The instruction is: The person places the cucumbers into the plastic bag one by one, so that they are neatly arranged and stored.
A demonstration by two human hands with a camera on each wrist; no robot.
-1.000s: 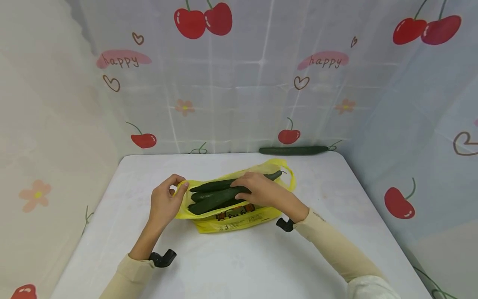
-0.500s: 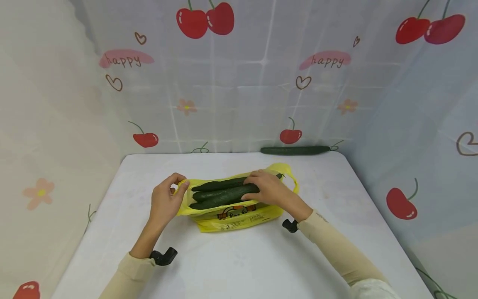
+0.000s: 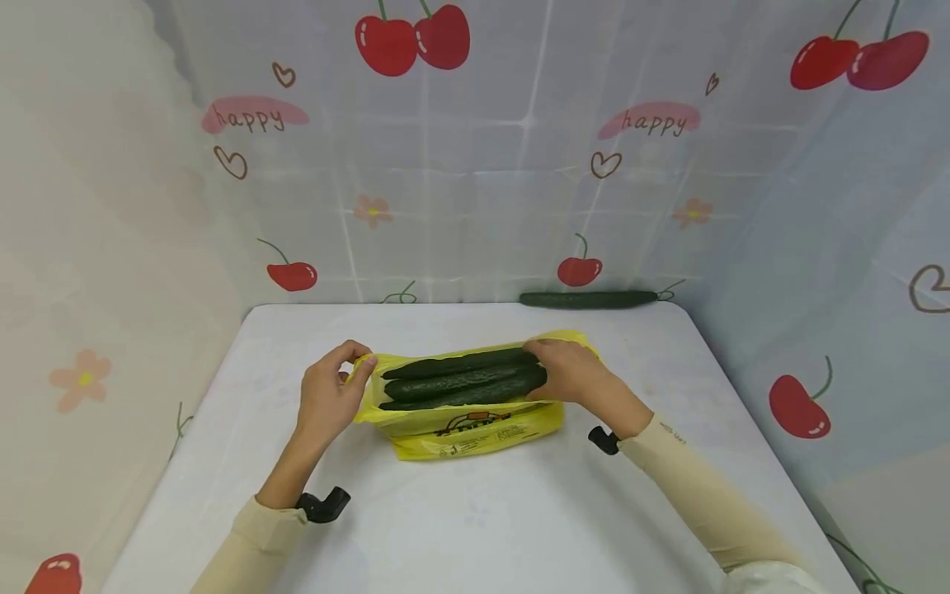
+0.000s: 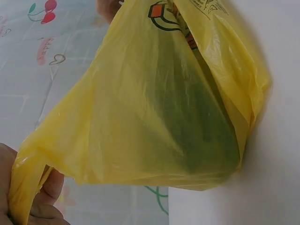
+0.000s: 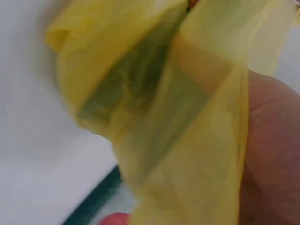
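A yellow plastic bag (image 3: 475,441) lies on its side at the middle of the table, its mouth spread toward the head camera. Several dark green cucumbers (image 3: 460,384) lie side by side in it. My left hand (image 3: 331,394) pinches the bag's left handle (image 4: 26,183) between thumb and fingers, pulling that end taut. My right hand (image 3: 575,375) reaches into the right end of the mouth, thumb and fingers curled round the cucumbers' right ends. In the right wrist view, the bag's thin film covers part of the right hand (image 5: 274,145); the cucumbers show dimly through it.
Another cucumber (image 3: 588,299) lies along the back edge of the white table (image 3: 475,528), against the curtain (image 3: 475,206) printed with cherries. Curtains also hang at the left and right. A black wrist camera mount (image 3: 324,505) sits at the left wrist.
My right hand has slid rightward along the cucumbers to their right ends, uncovering more of them. The cucumbers now lie more level and closer together. My left hand keeps its hold on the bag.
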